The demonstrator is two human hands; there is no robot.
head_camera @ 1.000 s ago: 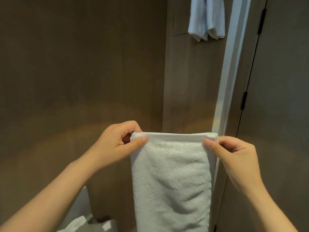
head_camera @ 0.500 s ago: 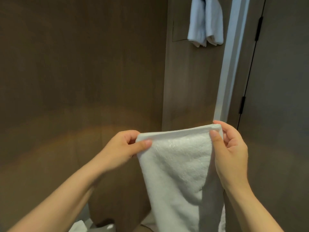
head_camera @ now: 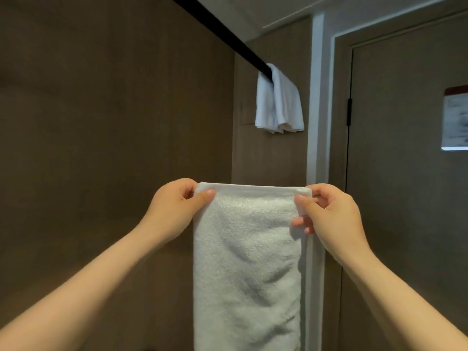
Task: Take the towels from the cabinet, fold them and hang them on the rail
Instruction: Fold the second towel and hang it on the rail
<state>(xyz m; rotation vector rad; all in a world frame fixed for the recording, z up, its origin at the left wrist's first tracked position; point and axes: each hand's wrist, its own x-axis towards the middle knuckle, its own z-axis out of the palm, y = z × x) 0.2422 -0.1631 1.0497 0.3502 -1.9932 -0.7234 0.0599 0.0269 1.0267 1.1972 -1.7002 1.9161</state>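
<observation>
Two hands are raised in front of the wall [head_camera: 106, 148], each clamped on one top corner of the towel [head_camera: 248, 262]. Left hand [head_camera: 177, 206]: thumb on the front face, fingers curled behind the left corner. Right hand [head_camera: 326, 214]: thumb on the front of the right corner, fingers curled behind. The towel is folded to a narrow strip. Its top edge is stretched level between the hands and the rest hangs straight down past the bottom of the view. It sits below and well apart from the rail [head_camera: 228, 34], a dark bar running up to the left. A hung towel [head_camera: 281, 102] is draped over the rail's far end, near the white door frame [head_camera: 316, 122]. Judgement: terry cloth, soft, light, limp and not slippery; the folded layers may slide apart unless all are pinched together. Best hold: the top corners as now, edge taut, then lay the middle over the rail.
</observation>
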